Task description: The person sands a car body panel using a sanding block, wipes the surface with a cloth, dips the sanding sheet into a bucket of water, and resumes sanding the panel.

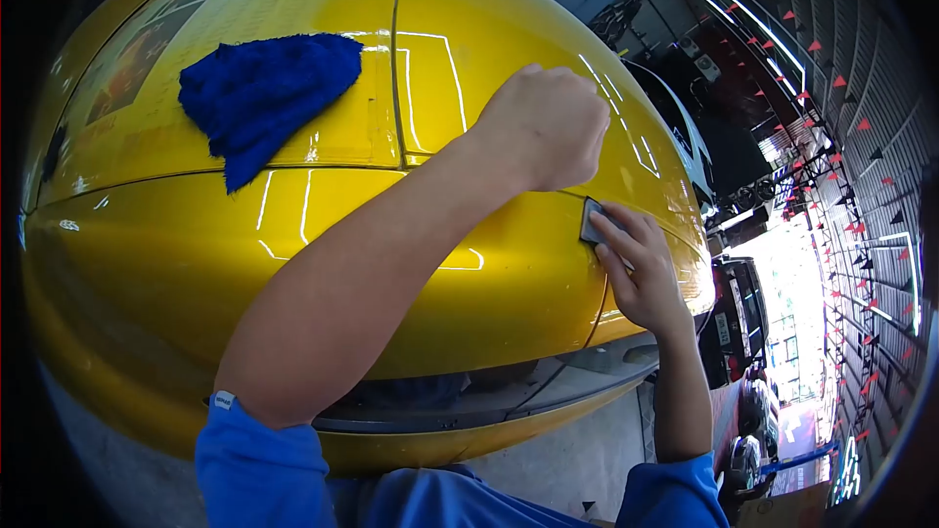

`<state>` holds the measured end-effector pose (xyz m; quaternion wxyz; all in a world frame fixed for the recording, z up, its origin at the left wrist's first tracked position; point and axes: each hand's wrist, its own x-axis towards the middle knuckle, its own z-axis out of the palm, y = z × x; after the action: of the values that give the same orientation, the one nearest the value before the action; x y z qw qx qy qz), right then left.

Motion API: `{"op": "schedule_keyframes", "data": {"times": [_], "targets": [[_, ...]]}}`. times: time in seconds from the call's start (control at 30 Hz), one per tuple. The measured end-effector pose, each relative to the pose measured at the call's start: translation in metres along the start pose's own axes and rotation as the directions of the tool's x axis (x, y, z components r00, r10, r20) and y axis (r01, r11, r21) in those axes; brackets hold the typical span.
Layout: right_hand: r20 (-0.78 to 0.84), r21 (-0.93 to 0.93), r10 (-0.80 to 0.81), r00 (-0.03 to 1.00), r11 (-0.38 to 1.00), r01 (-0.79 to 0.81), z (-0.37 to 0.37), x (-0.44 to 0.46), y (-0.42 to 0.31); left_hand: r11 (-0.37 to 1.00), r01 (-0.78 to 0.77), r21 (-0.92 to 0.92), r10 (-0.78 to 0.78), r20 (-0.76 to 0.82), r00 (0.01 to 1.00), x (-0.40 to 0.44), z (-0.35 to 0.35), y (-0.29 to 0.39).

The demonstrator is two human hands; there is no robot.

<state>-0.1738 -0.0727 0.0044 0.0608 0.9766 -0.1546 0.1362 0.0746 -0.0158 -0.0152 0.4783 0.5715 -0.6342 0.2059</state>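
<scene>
A glossy yellow car body (469, 303) fills most of the view. My left hand (548, 127) is closed in a fist above the panel near the seam. Its fingers curl underneath, so anything inside them is hidden. Lower right of it, my right hand (641, 269) presses a small grey rectangular pad (591, 222) with a dark edge against the yellow surface, close to a panel gap. A crumpled blue microfiber cloth (269, 93) lies on the car at upper left, apart from both hands.
Below the yellow side runs a dark window strip (430, 401). Grey floor (548, 445) shows under the car. Other vehicles, including a dark car (734, 323), stand at right near a bright opening. Small red and black flags hang along the corrugated ceiling.
</scene>
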Motion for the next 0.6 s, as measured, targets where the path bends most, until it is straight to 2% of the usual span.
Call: {"op": "schedule_keyframes", "data": {"times": [0.17, 0.27, 0.37, 0.43, 0.6], "targets": [[0.019, -0.014, -0.031, 0.999, 0.999, 0.032, -0.002, 0.0, 0.002, 0.998, 0.014, 0.054, -0.017, 0.06, 0.998, 0.0, -0.006, -0.002], [0.016, -0.013, 0.018, 1.0, 1.0, -0.018, -0.007, -0.004, -0.001, 1.0, 0.006, 0.013, -0.006, -0.01, 1.0, -0.001, -0.003, -0.002], [0.021, -0.041, -0.003, 1.0, 0.999, 0.003, -0.008, -0.012, 0.004, 0.999, -0.002, 0.036, 0.001, 0.023, 1.0, -0.001, -0.006, -0.003], [0.011, -0.028, -0.004, 1.0, 1.0, 0.005, -0.004, -0.001, 0.005, 0.998, -0.018, 0.06, 0.018, -0.009, 1.0, -0.001, -0.008, -0.009], [0.007, -0.028, 0.035, 0.999, 0.999, -0.035, -0.008, -0.014, 0.002, 1.0, -0.03, 0.002, 0.03, -0.028, 0.999, -0.003, -0.001, -0.001]]}}
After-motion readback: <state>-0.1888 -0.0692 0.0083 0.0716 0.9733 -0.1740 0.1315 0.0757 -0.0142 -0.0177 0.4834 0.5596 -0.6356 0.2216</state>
